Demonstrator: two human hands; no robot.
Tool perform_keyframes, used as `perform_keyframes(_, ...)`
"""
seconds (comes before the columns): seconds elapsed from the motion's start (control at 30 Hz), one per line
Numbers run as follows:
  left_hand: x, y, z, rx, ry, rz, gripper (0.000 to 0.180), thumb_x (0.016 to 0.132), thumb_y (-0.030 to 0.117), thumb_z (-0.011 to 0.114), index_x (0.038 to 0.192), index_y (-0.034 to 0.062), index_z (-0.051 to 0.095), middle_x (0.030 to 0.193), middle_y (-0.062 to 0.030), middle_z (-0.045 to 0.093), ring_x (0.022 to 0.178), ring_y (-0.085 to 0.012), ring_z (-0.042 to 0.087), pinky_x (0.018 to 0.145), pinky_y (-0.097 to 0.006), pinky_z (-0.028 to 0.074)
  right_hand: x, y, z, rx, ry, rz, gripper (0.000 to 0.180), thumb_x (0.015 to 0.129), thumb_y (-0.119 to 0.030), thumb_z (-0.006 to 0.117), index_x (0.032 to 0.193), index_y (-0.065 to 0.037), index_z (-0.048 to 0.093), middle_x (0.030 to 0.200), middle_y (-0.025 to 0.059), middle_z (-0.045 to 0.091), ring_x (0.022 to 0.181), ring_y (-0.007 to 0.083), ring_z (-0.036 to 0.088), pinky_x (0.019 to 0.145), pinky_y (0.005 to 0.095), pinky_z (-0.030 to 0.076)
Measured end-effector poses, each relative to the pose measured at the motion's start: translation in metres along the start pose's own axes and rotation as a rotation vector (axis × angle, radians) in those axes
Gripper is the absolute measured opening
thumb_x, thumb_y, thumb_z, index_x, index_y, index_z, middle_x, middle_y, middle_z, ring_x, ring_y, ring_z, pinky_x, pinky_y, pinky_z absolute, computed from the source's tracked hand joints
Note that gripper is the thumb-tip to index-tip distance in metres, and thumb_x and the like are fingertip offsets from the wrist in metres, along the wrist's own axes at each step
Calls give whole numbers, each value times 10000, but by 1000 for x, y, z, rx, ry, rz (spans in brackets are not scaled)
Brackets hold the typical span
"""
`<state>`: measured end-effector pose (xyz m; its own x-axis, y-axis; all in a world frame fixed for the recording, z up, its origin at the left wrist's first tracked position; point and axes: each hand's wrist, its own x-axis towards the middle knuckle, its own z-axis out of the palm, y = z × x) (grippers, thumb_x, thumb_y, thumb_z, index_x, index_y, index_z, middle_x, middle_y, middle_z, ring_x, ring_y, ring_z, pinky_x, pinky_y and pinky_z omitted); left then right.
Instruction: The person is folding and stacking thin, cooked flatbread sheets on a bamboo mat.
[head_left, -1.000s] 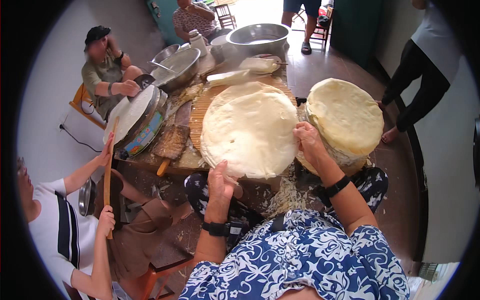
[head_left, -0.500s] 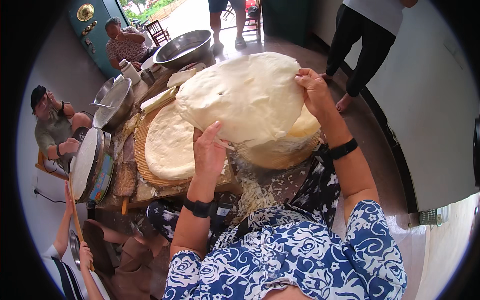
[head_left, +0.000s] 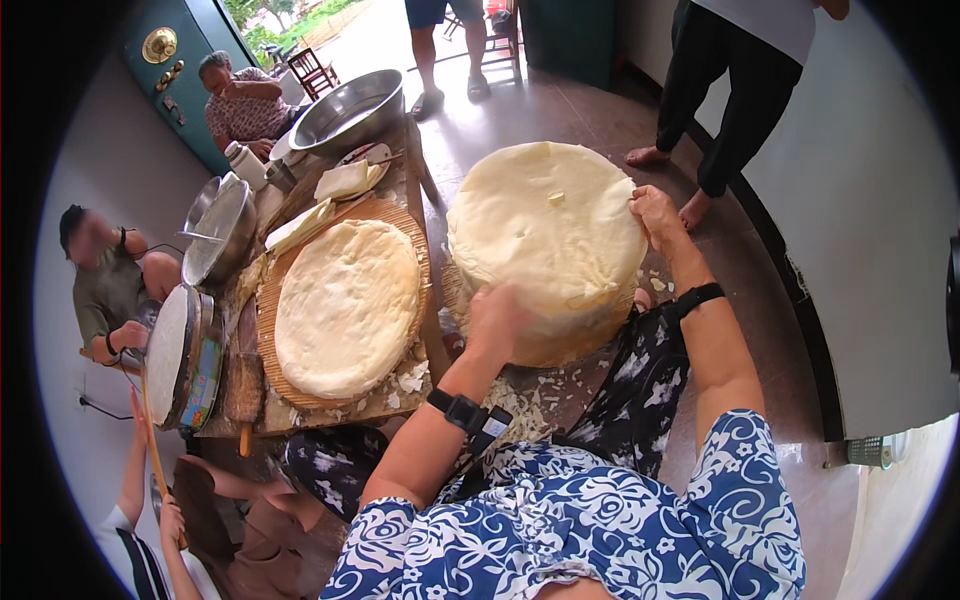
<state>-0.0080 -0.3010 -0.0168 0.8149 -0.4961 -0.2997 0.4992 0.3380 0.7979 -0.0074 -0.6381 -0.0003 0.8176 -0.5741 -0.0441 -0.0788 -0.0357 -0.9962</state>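
Observation:
A broad, pale dough sheet (head_left: 540, 225) lies on top of a thick round stack (head_left: 570, 345) in front of me. The fingers of my right hand (head_left: 655, 215) are closed on the sheet's right edge. At its near left edge is my left hand (head_left: 503, 320), smeared by motion, so its fingers cannot be made out. Wrinkles run across the sheet near its front right side. To the left, another flat dough round (head_left: 350, 305) rests on a ridged round board (head_left: 268, 325) on the low table.
A large metal basin (head_left: 350, 115), a bowl with a spoon (head_left: 225, 235) and white slabs (head_left: 345, 180) occupy the table. Beside a round griddle (head_left: 175, 345) sits a person holding a phone-like object; another holds a stick (head_left: 155, 430). White scraps (head_left: 525, 405) litter the floor below the stack.
The dough sheet was held up in both hands, tilted over the table; now it lies on the stack at the right. Both hands have moved right and down with it.

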Motion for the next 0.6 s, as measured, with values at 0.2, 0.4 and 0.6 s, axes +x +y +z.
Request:
perform_keyframes(0.2, 6, -6, -19, 480, -20, 192, 206, 919, 186, 571, 1059, 47, 510, 948, -125, 634, 858, -270, 666, 722, -391, 564, 18, 7, 4, -223, 106, -19, 223, 779, -76, 629, 991, -13, 659, 867, 98, 692, 770, 186, 647, 696, 326, 510)
perform_keyframes(0.4, -30, 22, 7, 315, 179, -92, 216, 911, 231, 600, 955, 29, 536, 863, -120, 618, 749, -283, 683, 676, -382, 574, 7, -8, 24, -369, 145, -28, 297, 777, -64, 601, 1066, 3, 615, 935, 132, 684, 836, 243, 659, 753, 343, 528)
perform_keyframes(0.6, -38, 32, 19, 454, 105, -119, 256, 895, 269, 646, 970, 37, 567, 752, -66, 606, 638, -208, 663, 578, -323, 564, 0, -6, 12, -718, 347, -296, 428, 758, -137, 634, 1163, -3, 611, 1033, 202, 688, 982, 326, 665, 874, 375, 511)
